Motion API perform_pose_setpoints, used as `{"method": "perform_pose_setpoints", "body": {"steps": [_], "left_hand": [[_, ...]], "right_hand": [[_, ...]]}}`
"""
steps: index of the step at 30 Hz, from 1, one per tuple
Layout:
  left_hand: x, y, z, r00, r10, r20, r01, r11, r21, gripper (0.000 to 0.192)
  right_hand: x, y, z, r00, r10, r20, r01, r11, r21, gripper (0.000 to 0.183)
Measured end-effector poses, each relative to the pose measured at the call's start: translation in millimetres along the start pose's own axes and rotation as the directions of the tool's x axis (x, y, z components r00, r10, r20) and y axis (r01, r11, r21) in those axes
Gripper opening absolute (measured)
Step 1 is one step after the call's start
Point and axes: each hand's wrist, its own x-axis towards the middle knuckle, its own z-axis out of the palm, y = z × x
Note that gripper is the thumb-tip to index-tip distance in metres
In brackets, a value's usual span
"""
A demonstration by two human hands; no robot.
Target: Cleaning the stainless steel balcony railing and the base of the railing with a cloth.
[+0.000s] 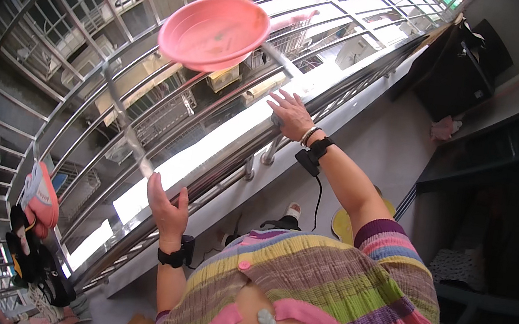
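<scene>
My left hand [166, 211] is raised beside the dark balcony handrail [215, 178], thumb and fingers apart, with nothing visible in it. Its fingertips are close to the lower end of a metal bar [129, 136]; whether they touch it is unclear. My right hand [293, 117] is over the rail farther along, fingers spread. A small grey thing [276, 120] shows beside its palm, too blurred to name. Beyond both hands, a round pink plastic basin [215, 31] stands tilted against the metal window cage [104, 60]. A second metal bar [279, 59] extends from near the basin towards my right hand.
Pink-and-grey shoes [41, 196] and black shoes [49, 276] are at the cage's left side. A large black object [456, 75] stands at the far right. Below me are a white sandal [293, 210] and a yellow slipper [342, 226] on the floor. A cable [318, 202] hangs from my right wrist.
</scene>
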Motion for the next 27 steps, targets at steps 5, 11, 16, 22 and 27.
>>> {"method": "perform_pose_setpoints", "body": {"steps": [5, 11, 16, 22, 27], "left_hand": [[35, 58, 79, 0.986, 0.166, 0.013, -0.167, 0.982, 0.090, 0.057], [67, 70, 152, 0.995, 0.104, -0.006, -0.098, 0.957, 0.273, 0.053], [72, 77, 163, 0.989, -0.120, -0.083, 0.145, 0.883, 0.446, 0.050], [76, 89, 162, 0.990, -0.120, -0.076, 0.142, 0.870, 0.472, 0.044], [76, 87, 161, 0.989, -0.147, -0.024, 0.139, 0.855, 0.499, 0.040]], "right_hand": [[3, 79, -8, 0.998, 0.007, 0.056, -0.011, 0.998, 0.069, 0.066], [1, 120, -2, 0.987, -0.154, -0.036, 0.158, 0.976, 0.149, 0.061], [-5, 180, -10, 0.999, 0.046, -0.003, -0.045, 0.996, 0.071, 0.062], [-5, 229, -26, 0.992, 0.116, 0.058, -0.121, 0.989, 0.087, 0.064], [-5, 230, -25, 0.992, 0.112, 0.055, -0.118, 0.986, 0.122, 0.062]]}}
